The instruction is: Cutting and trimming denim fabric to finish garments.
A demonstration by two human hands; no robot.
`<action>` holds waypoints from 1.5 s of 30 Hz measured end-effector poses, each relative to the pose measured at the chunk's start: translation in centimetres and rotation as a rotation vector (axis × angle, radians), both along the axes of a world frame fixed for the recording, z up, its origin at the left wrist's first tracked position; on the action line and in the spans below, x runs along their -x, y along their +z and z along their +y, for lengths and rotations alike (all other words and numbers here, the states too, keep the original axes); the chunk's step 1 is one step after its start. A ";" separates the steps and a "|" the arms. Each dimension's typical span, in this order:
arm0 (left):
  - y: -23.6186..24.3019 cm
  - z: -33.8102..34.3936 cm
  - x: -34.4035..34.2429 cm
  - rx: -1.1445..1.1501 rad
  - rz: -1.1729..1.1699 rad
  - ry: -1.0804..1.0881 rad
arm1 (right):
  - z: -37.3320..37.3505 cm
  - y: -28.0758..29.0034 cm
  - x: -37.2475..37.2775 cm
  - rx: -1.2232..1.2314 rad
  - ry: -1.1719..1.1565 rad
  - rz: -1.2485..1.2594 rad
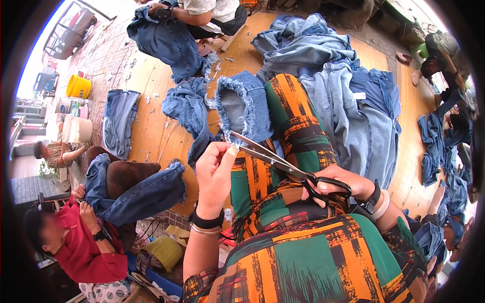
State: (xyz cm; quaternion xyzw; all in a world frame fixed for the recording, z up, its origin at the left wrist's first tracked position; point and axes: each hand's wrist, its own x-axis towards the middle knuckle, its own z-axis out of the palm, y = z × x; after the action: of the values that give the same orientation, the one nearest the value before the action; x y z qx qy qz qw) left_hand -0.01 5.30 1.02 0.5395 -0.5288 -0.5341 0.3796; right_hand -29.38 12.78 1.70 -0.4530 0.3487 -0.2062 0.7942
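My left hand (217, 169) pinches white frayed threads (233, 148) at the lower end of the fringe on a blue denim piece (257, 108). The denim's frayed opening faces up over my knee, beside my patterned trousers (289, 106). My right hand (333, 184) grips long scissors with black handles (343, 194), their blades open and reaching left to just beside my left fingertips. A crumpled pair of jeans (184, 108) lies just left of the denim piece.
Jeans piles (338, 126) lie right and ahead on orange boarding (151, 131). A person in red (86, 237) works denim at left; others sit ahead (202, 15), at far left (65, 154) and right (439, 60). A yellow bucket (78, 86) stands on the paving.
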 end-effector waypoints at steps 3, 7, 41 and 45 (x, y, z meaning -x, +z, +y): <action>-0.3 0.1 0.0 0.021 -0.002 0.005 | 0.2 -0.9 -0.7 -0.060 -0.047 -0.057; -0.5 0.3 0.0 0.022 0.001 0.016 | -0.3 -1.4 -2.2 -0.086 -0.082 -0.108; -1.1 -0.2 -1.2 0.077 -0.068 0.007 | 0.0 -0.5 -2.3 -0.067 -0.159 -0.153; -1.3 -0.7 -0.2 0.193 -0.216 0.035 | 0.3 -0.6 -2.1 -0.070 -0.169 -0.142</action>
State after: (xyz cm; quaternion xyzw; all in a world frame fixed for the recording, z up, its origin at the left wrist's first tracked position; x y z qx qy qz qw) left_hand 0.18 4.62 -0.32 0.5639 -0.6058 -0.4129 0.3801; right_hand -27.26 13.08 1.10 -0.3783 0.3355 -0.2917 0.8119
